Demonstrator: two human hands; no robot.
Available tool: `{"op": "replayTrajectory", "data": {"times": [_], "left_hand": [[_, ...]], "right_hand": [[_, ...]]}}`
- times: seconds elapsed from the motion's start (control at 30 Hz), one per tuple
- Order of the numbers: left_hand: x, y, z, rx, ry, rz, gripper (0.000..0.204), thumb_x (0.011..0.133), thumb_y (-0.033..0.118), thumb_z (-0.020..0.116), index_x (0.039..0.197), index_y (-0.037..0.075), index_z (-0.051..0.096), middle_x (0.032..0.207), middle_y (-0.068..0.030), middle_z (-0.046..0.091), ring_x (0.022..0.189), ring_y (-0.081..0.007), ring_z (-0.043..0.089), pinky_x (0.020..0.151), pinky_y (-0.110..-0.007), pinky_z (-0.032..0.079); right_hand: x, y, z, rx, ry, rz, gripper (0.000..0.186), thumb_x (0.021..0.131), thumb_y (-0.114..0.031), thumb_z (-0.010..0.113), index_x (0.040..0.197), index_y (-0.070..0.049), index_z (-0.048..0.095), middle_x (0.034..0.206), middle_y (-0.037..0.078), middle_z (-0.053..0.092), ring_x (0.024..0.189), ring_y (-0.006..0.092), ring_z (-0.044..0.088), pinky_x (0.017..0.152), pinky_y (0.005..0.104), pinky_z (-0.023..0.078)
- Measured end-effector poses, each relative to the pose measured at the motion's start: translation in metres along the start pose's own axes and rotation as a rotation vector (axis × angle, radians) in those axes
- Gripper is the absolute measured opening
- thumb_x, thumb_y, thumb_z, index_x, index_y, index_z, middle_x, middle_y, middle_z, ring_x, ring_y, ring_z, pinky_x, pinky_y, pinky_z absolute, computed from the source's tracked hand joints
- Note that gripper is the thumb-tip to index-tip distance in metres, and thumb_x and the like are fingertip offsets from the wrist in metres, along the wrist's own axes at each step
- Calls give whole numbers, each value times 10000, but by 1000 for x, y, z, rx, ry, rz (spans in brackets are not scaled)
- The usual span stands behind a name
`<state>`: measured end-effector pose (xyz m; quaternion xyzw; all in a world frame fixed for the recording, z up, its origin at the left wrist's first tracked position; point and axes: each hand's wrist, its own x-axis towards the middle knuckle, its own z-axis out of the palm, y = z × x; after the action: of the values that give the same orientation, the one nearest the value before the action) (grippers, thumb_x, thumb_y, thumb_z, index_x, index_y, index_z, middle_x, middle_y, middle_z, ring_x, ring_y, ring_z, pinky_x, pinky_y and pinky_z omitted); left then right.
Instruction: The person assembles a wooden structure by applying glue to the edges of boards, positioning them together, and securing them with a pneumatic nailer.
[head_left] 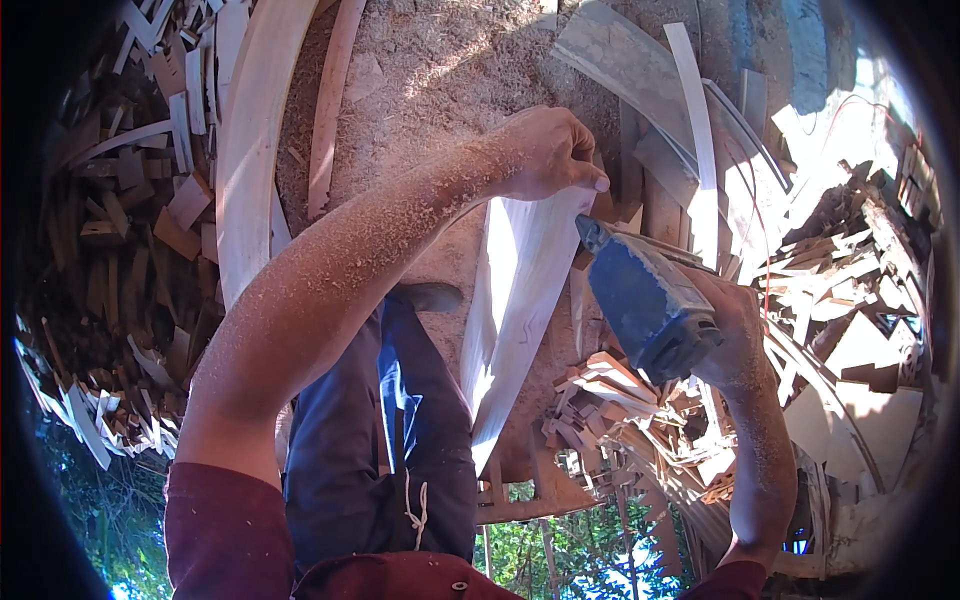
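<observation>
The pale curved wooden blank (520, 300) stands tilted above the sawdust-covered ground (440, 60); it looks stiff and light, best held at its upper end. There the left hand (545, 150) pinches it; the right hand (735, 335) grips a blue hatchet (645, 300) beside offcuts (110, 250).

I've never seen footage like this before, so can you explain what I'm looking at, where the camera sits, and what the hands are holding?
There is no machine here: a head-worn fisheye camera looks down at a person's own arms, dusted with sawdust. The left hand pinches the top of a pale curved wooden piece. The right hand grips a blue power tool against its edge. Below is sawdust-covered ground, with heaps of wood offcuts and a long curved plank on the left.
</observation>
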<state>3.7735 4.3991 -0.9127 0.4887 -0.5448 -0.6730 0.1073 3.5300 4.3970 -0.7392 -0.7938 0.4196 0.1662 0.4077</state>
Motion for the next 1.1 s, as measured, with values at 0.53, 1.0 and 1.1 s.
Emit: {"op": "replayTrajectory", "data": {"times": [0.53,1.0,1.1], "left_hand": [[1,-2,0,-17,8,3,352,852,361,797,758,44,676,640,-59,624,613,-152,589,577,-365,456],[1,-1,-1,-16,4,16,353,856,346,792,770,25,675,642,-81,620,617,-177,597,581,-363,455],[5,4,-3,0,-9,11,352,852,341,795,763,25,668,644,-85,619,619,-175,597,578,-362,455]], "right_hand": [[4,-9,-6,91,-98,144,584,681,-196,835,1195,19,660,1031,187,736,936,294,745,822,384,574],[10,-14,-6,89,-87,198,567,659,-292,885,1140,-79,674,956,113,747,852,278,745,778,393,578],[7,-12,-14,27,-160,229,597,654,-298,889,1165,-84,668,971,115,750,862,278,746,800,392,579]]}}
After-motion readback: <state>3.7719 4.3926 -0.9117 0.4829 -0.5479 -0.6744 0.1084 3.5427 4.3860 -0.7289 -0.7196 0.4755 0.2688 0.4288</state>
